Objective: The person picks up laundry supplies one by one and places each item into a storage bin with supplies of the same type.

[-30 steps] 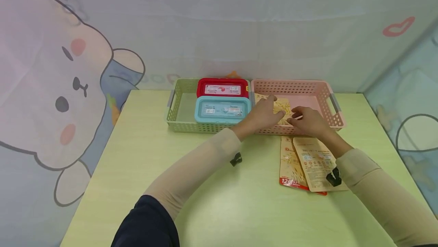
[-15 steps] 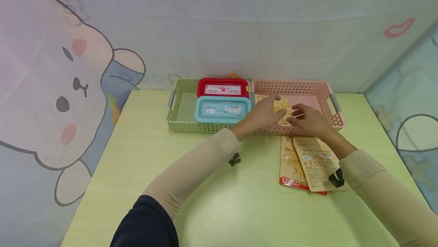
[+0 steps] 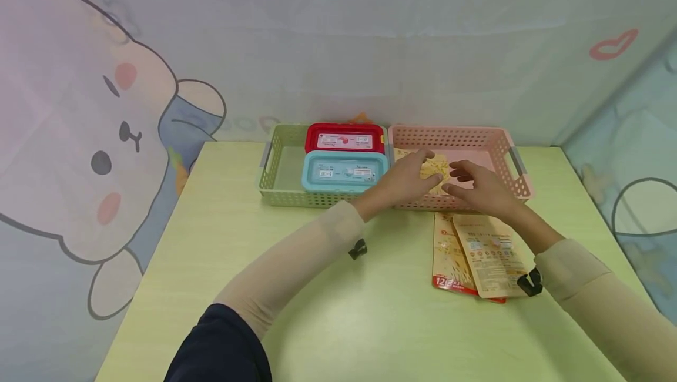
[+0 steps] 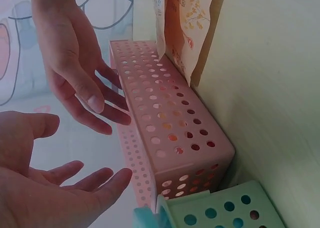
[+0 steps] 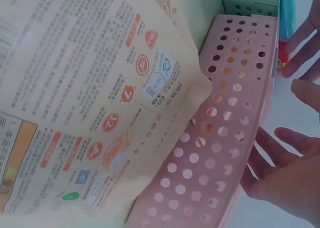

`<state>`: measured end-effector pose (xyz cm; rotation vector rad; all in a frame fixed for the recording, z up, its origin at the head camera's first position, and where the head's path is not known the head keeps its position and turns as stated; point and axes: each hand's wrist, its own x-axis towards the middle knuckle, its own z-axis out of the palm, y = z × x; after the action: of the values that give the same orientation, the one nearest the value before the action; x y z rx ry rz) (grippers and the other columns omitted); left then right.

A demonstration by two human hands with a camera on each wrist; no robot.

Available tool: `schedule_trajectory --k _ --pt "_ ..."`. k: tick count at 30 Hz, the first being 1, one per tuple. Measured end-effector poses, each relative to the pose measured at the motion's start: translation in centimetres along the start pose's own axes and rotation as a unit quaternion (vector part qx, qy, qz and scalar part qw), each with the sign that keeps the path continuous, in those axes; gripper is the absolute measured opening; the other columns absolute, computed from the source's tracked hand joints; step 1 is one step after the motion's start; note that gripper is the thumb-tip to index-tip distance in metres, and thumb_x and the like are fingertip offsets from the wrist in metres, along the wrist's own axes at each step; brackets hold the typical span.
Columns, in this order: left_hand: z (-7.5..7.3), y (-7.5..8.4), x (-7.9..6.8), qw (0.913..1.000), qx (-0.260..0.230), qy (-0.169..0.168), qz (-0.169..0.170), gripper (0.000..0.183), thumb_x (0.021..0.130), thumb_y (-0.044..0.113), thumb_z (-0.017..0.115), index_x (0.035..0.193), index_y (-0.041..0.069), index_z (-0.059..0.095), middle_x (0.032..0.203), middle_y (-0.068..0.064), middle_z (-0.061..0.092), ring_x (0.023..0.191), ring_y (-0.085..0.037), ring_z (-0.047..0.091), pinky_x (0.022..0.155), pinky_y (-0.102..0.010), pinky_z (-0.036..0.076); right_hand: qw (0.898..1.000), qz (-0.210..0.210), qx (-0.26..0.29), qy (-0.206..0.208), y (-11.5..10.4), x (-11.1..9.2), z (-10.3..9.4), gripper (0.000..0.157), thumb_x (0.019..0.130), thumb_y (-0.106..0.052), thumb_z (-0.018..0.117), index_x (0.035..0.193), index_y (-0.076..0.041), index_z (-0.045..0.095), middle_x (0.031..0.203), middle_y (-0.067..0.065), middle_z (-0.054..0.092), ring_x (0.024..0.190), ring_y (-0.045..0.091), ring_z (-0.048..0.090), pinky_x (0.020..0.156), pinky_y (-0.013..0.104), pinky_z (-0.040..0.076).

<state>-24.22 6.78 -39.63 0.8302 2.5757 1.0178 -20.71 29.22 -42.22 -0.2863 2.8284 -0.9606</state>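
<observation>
Both hands are over the pink perforated basket (image 3: 449, 133), with nothing gripped. My left hand (image 3: 403, 180) has thumb and fingers loosely spread above a yellow packet (image 3: 435, 166) that lies flat in the basket's left half. My right hand (image 3: 480, 189) faces it across a gap, fingers slightly bent over the front rim side. In the right wrist view the right fingers (image 5: 280, 158) are near the basket's rim. On the table in front lie two more packets: a beige one printed with text (image 3: 489, 255), overlapping a yellow one with a red bottom band (image 3: 446, 247).
Left of the pink basket stands a green basket (image 3: 280, 164) with grey handles. In its right part sit a red-lidded box (image 3: 345, 140) and a light-blue-lidded box (image 3: 345, 171). A printed cloth backdrop (image 3: 338, 64) hangs right behind the baskets.
My right forearm has shifted right and the right fingers have spread a little away from the packet in the basket. The left hand has barely moved. The packets and baskets stay in place.
</observation>
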Motion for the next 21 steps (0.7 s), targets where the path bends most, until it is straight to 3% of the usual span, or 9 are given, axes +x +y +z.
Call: schedule_trajectory --k 21 --pt "-1.7 0.0 -1.7 0.9991 -0.011 -0.027 0.032 0.06 0.109 0.035 0.06 0.158 0.006 0.042 0.155 -0.014 0.054 0.142 -0.029 0.054 0.112 -0.042 0.049 0.996 -0.067 -0.035 0.038 -1.2 -1.8 -0.6 0.067 0.105 -0.031 0.068 0.154 0.007 0.043 0.149 0.031 0.052 0.133 0.048 0.051 0.106 0.068 0.044"
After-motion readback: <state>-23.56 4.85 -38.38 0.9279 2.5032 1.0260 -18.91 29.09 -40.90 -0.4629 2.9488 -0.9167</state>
